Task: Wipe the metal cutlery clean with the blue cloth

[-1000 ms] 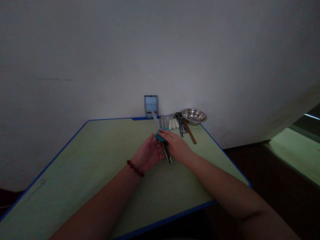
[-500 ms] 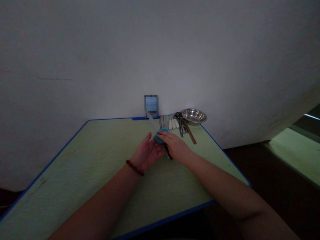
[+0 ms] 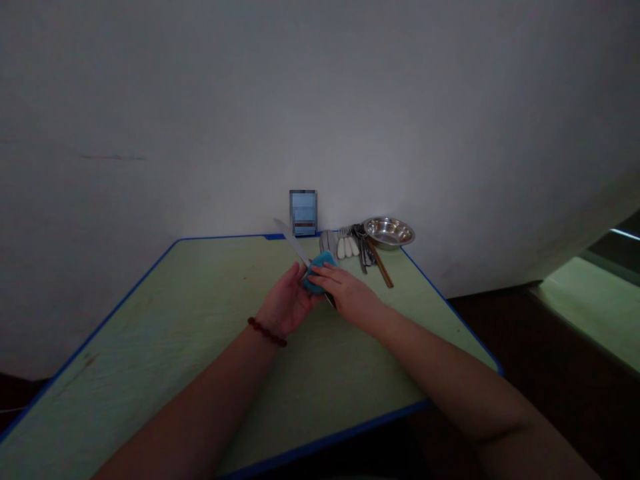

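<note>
The right hand (image 3: 347,290) presses a teal cloth (image 3: 315,272) around the blade of a kitchen knife (image 3: 293,243), fingers closed over it. The left hand (image 3: 287,300) lies open just beside it, fingertips against the cloth, a beaded bracelet (image 3: 267,331) at its wrist. Beyond both hands, on the worktop (image 3: 150,347), lie white-handled utensils (image 3: 346,248), wooden chopsticks (image 3: 380,267) and a steel bowl (image 3: 389,233).

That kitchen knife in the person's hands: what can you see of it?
The kitchen knife has a long, pale blade that looks like metal, tapering to a point, and a dark handle, mostly hidden. It slants upward, tip toward the wall. A teal cloth wraps the blade's lower part, pressed by the right hand, with the left hand against it from the other side.
</note>
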The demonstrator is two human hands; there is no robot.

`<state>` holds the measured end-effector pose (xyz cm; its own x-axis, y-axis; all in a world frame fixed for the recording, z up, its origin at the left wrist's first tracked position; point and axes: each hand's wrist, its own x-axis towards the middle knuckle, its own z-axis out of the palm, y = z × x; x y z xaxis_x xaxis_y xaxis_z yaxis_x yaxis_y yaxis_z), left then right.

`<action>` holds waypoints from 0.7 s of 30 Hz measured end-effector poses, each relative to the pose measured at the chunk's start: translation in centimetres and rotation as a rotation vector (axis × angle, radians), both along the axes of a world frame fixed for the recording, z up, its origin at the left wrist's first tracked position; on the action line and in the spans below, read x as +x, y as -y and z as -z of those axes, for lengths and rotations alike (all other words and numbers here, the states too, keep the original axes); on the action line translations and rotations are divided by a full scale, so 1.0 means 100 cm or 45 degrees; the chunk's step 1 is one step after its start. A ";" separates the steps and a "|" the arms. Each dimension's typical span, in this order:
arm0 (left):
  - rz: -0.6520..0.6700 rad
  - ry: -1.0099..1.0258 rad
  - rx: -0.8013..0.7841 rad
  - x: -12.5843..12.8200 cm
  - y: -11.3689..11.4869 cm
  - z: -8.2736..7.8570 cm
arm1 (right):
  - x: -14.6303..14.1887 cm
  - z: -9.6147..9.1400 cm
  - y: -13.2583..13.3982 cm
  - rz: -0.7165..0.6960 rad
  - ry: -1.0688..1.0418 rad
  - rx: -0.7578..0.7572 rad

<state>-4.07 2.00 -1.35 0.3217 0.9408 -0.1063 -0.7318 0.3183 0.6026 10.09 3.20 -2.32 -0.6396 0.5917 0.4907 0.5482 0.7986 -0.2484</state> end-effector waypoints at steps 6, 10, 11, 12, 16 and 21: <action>-0.125 0.006 -0.035 0.000 -0.002 -0.001 | -0.001 -0.002 0.002 -0.034 0.039 -0.026; -0.277 -0.062 -0.051 0.000 -0.004 0.000 | -0.001 -0.003 0.004 -0.067 0.035 -0.061; -0.312 -0.077 -0.046 0.000 -0.004 0.000 | -0.002 -0.004 0.004 -0.070 0.035 -0.072; -0.338 -0.090 -0.044 0.000 -0.004 0.001 | -0.002 -0.005 0.005 -0.069 0.033 -0.080; -0.417 -0.136 -0.093 -0.001 -0.005 -0.001 | -0.002 -0.010 0.006 -0.082 0.022 -0.090; -0.544 -0.109 -0.105 -0.003 -0.008 -0.003 | -0.002 -0.011 0.008 -0.061 -0.049 -0.155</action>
<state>-4.42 2.83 -1.10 -0.1075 0.9748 -0.1957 -0.7565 0.0475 0.6523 9.92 2.42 -1.26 -0.6508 0.6176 0.4416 0.4985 0.7863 -0.3651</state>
